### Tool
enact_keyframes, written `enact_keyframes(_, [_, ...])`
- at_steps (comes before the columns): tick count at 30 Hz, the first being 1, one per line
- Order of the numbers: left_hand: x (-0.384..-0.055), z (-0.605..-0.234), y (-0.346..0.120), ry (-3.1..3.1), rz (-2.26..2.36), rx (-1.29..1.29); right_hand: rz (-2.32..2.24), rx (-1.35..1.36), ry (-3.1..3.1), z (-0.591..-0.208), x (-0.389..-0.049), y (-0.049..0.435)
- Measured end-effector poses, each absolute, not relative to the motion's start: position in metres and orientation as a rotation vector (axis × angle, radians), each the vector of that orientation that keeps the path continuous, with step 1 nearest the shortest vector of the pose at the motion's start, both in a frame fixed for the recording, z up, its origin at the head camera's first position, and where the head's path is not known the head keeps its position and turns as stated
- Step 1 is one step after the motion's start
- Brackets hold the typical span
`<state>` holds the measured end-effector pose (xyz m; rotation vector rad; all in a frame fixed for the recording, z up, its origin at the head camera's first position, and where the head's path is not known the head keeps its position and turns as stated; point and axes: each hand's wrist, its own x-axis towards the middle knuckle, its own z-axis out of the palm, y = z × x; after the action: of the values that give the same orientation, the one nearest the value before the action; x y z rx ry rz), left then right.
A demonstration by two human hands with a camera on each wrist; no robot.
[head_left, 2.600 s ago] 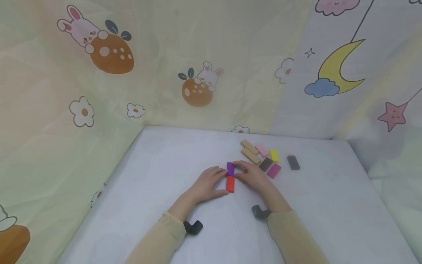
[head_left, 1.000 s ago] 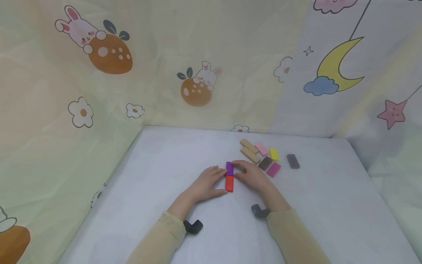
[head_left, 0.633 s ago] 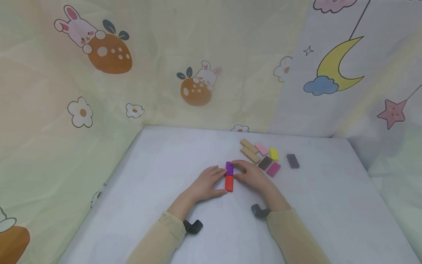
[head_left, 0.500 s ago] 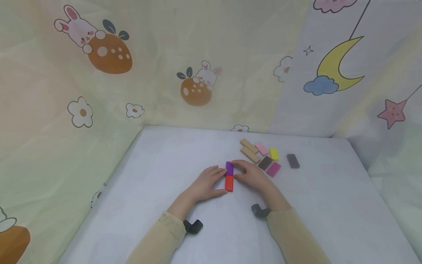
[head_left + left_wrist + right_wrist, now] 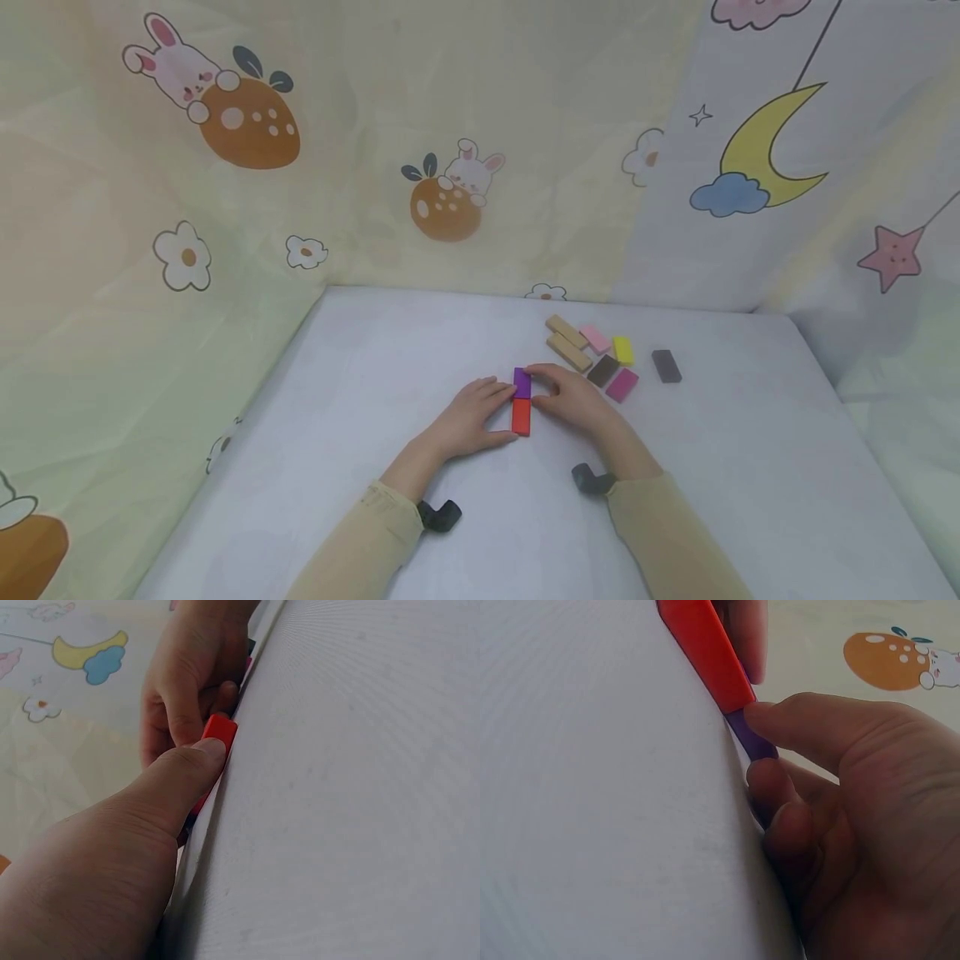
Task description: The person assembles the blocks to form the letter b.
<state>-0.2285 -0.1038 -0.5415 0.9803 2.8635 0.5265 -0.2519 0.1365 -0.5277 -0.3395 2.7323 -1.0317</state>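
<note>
A red block (image 5: 521, 417) and a purple block (image 5: 522, 383) lie flat on the white table, end to end and touching. My left hand (image 5: 468, 418) holds the pair from the left, its thumb at the red block's near end and its fingers against the purple block's side. In the left wrist view that thumb (image 5: 202, 761) presses on the red block, while the other fingers are mostly hidden. From the right, my right hand (image 5: 573, 400) grips the purple block, with the index finger at its far end and the thumb (image 5: 802, 724) along its side.
Behind my right hand lie two wooden blocks (image 5: 568, 352), a pink block (image 5: 596, 339), a yellow block (image 5: 622, 351), a dark brown block (image 5: 603, 371) and a magenta block (image 5: 622, 385). A dark grey block (image 5: 666, 367) sits apart to their right. Printed cloth (image 5: 360, 167) surrounds the table (image 5: 390, 342).
Both hands and the two blocks keep their places on the table. The head view has shifted very slightly since the earliest frame.
</note>
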Motion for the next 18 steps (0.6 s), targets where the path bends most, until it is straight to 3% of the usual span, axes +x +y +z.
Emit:
enact_keyframes(10, [-0.229,-0.545,-0.102,2.88,0.505,0.991,-1.364,0.013,2.88,-0.542,-0.264,0.152])
enact_keyframes(18, [-0.228,-0.543,-0.102,2.872,0.516,0.982,-1.334,0.236,2.933,-0.538,-0.264,0.153])
